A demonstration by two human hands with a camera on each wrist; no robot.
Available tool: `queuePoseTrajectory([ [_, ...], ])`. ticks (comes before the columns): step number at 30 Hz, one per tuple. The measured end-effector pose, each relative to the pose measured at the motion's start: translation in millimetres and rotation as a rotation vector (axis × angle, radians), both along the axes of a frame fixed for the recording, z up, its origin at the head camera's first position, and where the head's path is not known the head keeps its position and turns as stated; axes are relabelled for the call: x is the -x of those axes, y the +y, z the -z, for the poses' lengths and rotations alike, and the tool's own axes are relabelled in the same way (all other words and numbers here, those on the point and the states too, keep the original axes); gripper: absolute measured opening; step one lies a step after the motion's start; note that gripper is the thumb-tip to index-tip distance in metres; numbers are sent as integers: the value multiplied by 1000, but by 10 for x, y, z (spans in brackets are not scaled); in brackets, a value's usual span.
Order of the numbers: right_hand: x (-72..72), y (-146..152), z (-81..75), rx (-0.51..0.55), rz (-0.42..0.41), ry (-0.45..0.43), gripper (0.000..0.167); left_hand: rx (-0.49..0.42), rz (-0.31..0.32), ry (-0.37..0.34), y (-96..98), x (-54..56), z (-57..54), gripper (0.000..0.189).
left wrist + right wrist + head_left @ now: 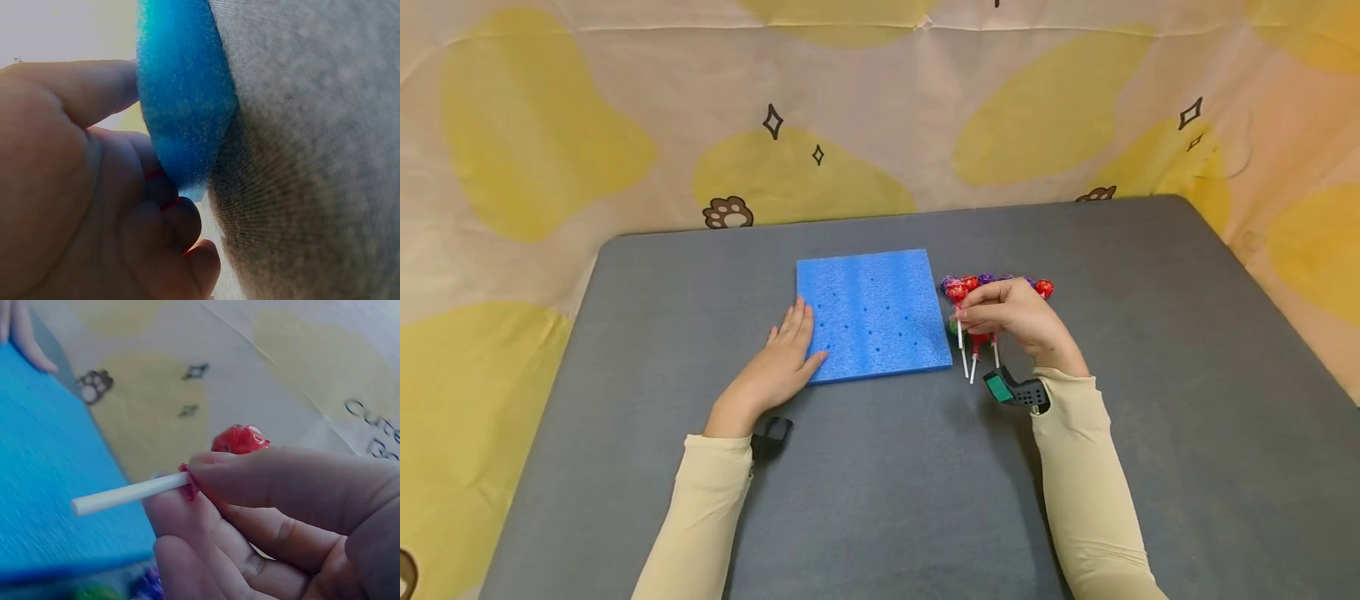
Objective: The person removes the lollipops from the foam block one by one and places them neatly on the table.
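A blue foam board (880, 292) dotted with small holes lies flat on the grey table. My left hand (781, 362) rests on its left edge, fingers extended along it and the thumb at the near corner; the left wrist view shows the fingers (181, 222) against the board's side (184, 125). Between thumb and fingers, my right hand (1018, 317) pinches a red-wrapped lollipop (957, 290) just below its head. In the right wrist view its white stick (131, 495) points left, with the red head (240, 439) partly behind the thumb. Beneath that hand are several other lollipops (1043, 288), partly hidden.
The grey table (880, 500) has rounded far corners. Behind it hangs a patterned cloth (865, 100) with yellow patches and paw prints. Dark bands (1015, 390) are worn on both wrists. Lollipops in purple and green wrappers (97, 592) lie close to the board's right side.
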State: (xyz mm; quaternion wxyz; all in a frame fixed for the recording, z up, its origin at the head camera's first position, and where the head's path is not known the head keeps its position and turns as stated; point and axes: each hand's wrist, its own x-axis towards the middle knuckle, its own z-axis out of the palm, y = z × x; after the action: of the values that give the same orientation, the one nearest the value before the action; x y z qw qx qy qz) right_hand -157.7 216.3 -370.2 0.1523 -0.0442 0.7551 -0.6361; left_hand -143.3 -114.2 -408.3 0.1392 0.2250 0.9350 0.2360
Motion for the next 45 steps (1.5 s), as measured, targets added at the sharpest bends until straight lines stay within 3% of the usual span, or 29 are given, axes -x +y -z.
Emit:
queuePoseTrajectory([
  [10,-2,220,-30,-3,48,-45,16,-6,-5,-4,-16,-9,3,68],
  [16,-22,403,-45,-86,69,-84,18,-7,-6,0,-28,-3,8,68],
  [20,-32,553,24,-154,84,-136,32,-7,-6,3,-35,-5,16,68],
  [27,-39,782,185,-115,126,-268,19,-10,-7,-3,-38,-19,20,68],
  [36,-48,796,238,-161,85,-356,18,-3,-6,-6,-47,-15,18,68],
  [45,-4,708,258,-303,-5,-345,29,-8,-22,-17,-86,-48,14,69],
])
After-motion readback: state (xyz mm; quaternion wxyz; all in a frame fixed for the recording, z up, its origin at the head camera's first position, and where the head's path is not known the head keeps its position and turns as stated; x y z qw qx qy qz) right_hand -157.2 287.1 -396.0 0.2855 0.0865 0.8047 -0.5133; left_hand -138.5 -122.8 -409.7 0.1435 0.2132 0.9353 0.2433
